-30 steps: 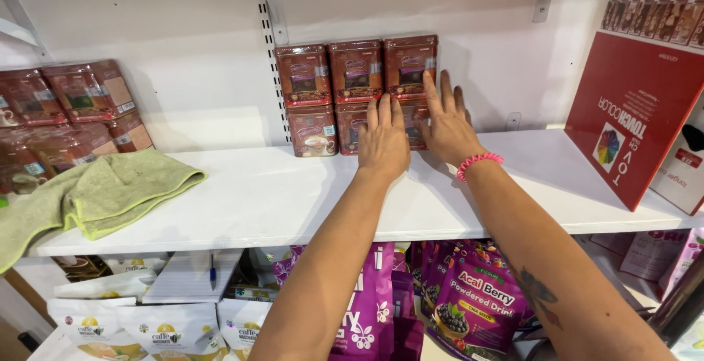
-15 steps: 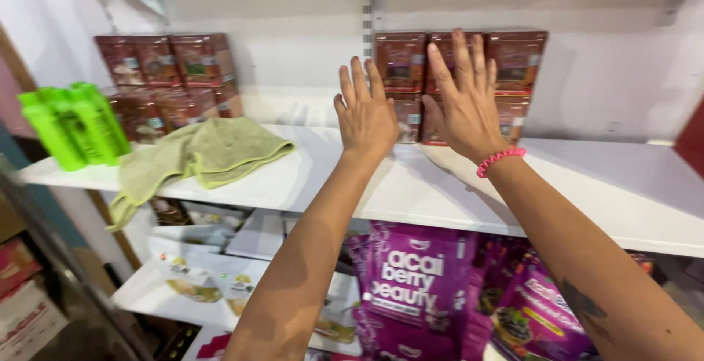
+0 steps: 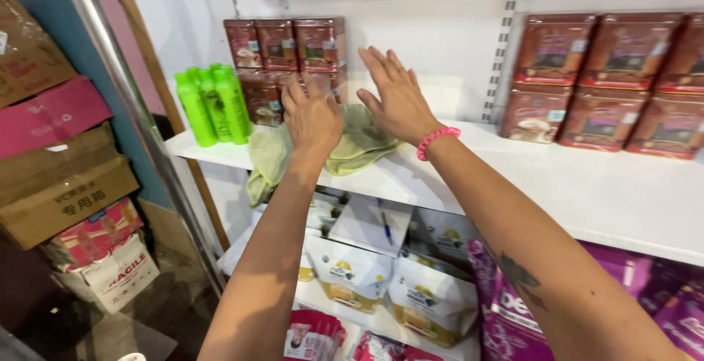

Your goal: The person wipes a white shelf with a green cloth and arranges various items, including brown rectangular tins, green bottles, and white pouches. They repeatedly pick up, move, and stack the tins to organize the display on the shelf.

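Plainly both the left hand (image 3: 312,115) and right hand (image 3: 400,100) hover open and empty over the crumpled green cloth (image 3: 352,144) on the white shelf (image 3: 587,192), so a careless sweep could topple the green bottles (image 3: 213,104) just beside it.

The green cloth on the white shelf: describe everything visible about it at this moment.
The light green cloth looks soft, like microfibre, and lies crumpled and loosely folded on the white shelf, between the bright green plastic bottles and the right-hand stack of dark red tins. One corner hangs over the shelf's front edge on the left. The left hand and the right hand, both open with fingers spread, cover its upper part; whether they touch it cannot be told.
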